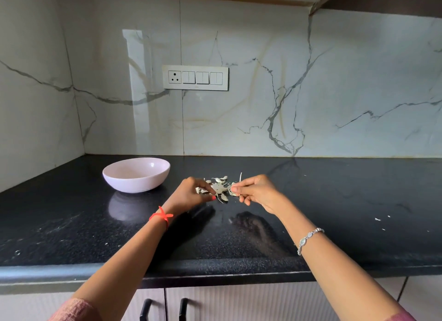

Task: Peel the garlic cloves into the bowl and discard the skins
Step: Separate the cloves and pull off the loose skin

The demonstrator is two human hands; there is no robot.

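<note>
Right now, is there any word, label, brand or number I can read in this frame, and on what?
None can be read.
The white wall switch panel carries a socket and rocker switches but no legible marking.
The pale pink round bowl and the black speckled stone counter show no print.

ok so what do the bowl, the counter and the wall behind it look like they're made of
Bowl: probably glazed ceramic, possibly melamine; pale pink, smooth, with a soft sheen.
Counter: likely polished black granite; it has a fine speckle and mirrors the bowl.
Wall: glossy marble-look tile or slab; white with grey veins, a vertical seam and a bright reflection.
</note>
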